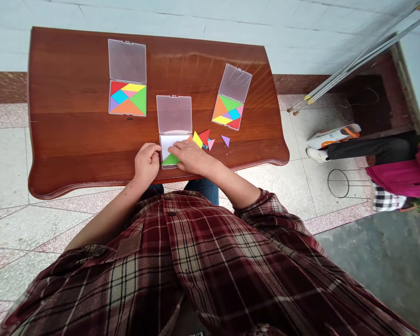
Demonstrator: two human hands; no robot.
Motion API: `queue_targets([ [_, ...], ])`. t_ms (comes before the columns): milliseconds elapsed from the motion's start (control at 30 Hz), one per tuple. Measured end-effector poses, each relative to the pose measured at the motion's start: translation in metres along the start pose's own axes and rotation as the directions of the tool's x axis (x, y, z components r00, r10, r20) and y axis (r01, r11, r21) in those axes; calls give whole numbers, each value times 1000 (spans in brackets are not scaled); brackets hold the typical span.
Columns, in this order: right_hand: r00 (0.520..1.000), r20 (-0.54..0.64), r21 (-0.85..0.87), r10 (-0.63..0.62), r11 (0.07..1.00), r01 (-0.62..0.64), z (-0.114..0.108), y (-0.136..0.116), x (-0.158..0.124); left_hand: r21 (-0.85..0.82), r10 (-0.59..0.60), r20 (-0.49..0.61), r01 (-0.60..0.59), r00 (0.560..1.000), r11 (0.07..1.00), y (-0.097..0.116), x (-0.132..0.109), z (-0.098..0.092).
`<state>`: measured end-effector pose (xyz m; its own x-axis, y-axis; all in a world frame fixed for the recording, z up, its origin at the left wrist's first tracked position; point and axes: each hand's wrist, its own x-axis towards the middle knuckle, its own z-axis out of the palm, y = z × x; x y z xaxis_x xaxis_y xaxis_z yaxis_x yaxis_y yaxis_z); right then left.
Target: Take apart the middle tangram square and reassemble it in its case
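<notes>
Working at the wooden surface, a reddish-brown polished table [73, 93], the person is seated with both bare hands at an open clear plastic case with a white base [164, 145], which serves as the landmark here.

Left hand [147, 163]: resting against the case's left edge, fingers [156, 149] curled and touching it; the left grip's state cannot be told, closed on the edge or merely leaning there.

Right hand [191, 157]: reaching over the case from its right side, palm down, fingers extended, so the right grip is open. Its fingertips [171, 148] are lying just above a green foam triangle [170, 159], which is sitting in the case's near corner.

Loose pieces are lying just beyond the case's right edge: a yellow triangle [197, 139], a red triangle [204, 136], a small cyan piece [203, 146] and a pink triangle [211, 144]. A violet triangle [225, 140] is lying apart from them, further right of the case.

Beyond the case, its hinged clear lid [174, 114] is lying flat. Up and left of the case, a second open case holding a completed multicoloured tangram square [128, 99] is resting; up and right, a third open case with a completed tangram square [227, 112] is sitting at an angle.

Well right of the case, a seated person in a magenta top [399, 170] is occupying the view's edge.
</notes>
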<state>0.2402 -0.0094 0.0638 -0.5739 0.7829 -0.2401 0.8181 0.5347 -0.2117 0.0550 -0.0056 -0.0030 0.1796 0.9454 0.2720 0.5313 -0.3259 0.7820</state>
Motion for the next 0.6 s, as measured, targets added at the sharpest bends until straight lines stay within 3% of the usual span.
queue_targets([
  [200, 999, -44, 65, 14, 998, -11, 2, 2, 1, 39, -16, 15, 16, 1000, 999, 2, 0, 0],
  [400, 987, -143, 250, 68, 968, -31, -12, 29, -9, 14, -14, 9, 14, 1000, 1000, -1, 0, 1],
  [600, 992, -109, 409, 66, 913, -16, -15, 48, -16, 6, -8, 5, 8, 1000, 1000, -1, 2, 2],
])
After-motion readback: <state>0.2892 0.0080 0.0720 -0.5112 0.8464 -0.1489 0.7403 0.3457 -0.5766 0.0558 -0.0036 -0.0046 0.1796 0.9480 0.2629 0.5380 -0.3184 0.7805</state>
